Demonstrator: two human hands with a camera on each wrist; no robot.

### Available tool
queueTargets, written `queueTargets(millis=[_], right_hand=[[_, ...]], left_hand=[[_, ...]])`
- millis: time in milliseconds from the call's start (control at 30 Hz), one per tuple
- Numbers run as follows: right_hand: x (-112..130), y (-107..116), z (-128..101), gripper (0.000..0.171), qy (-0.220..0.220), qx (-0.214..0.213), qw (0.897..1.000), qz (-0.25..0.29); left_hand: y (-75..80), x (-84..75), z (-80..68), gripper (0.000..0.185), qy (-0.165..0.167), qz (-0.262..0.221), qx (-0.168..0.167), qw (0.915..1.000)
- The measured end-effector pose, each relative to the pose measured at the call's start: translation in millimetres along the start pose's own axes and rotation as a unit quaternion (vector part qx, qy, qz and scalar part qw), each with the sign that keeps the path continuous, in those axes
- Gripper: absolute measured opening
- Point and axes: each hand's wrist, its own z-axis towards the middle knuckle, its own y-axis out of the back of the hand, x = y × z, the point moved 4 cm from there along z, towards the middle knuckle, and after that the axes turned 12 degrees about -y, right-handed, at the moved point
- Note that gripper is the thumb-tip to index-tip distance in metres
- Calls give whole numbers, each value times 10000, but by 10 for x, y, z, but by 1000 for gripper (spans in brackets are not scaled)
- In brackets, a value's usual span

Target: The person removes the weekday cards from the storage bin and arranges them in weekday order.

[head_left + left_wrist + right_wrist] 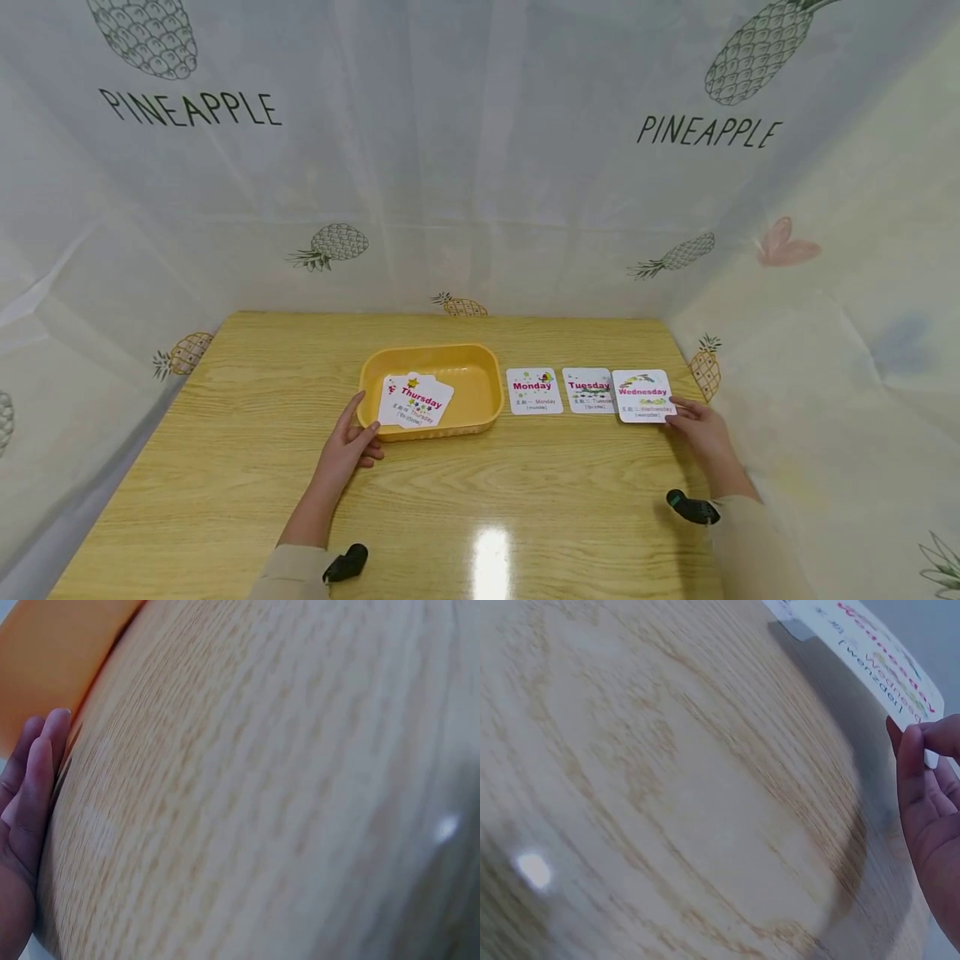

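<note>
My right hand (701, 429) pinches the Wednesday card (643, 396) at its right edge; my left hand (351, 442), fingers relaxed, rests against the yellow tray (480, 421).

We see a wooden bench (450, 500) with a pale grain and a bright glare spot near its front edge. Two cards lie face up toward the back right of the bench: the Monday card (534, 391) and, just beside it on the right, the Tuesday card (588, 390), whose right edge is overlapped by the next card in the row. Behind and around the bench hangs a whitish curtain (480, 167) printed with pineapple drawings and the word PINEAPPLE. It closes off the back edge and both side edges.
</note>
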Motion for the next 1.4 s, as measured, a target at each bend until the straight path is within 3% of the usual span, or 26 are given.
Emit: queueTargets(millis=[200, 433, 633, 767, 967, 1267, 1400], right_hand=[[1, 32, 68, 51, -269, -485, 9968, -579], [-9, 31, 107, 50, -294, -840, 9928, -799], [-39, 48, 139, 56, -292, -1225, 9725, -1957], [-45, 27, 187, 66, -237, -1232, 9627, -2399], [-32, -44, 224, 70, -246, -1130, 9687, -2195], [-38, -78, 283, 69, -514, -1223, 9649, -2265], [-14, -100, 286, 67, -495, -1198, 9621, -2398]], left_hand=[[-34, -166, -80, 68, -100, 92, 38, 9999], [-47, -159, -69, 68, -116, -73, 76, 9999], [-43, -135, -64, 68, -114, -98, 71, 9999], [-31, -124, -63, 68, -175, -83, 63, 9998], [-25, -108, -49, 68, -122, -95, 56, 9999], [11, 184, 68, 70, -143, -36, -37, 9999], [0, 113, 36, 69, -145, 0, -29, 9999]])
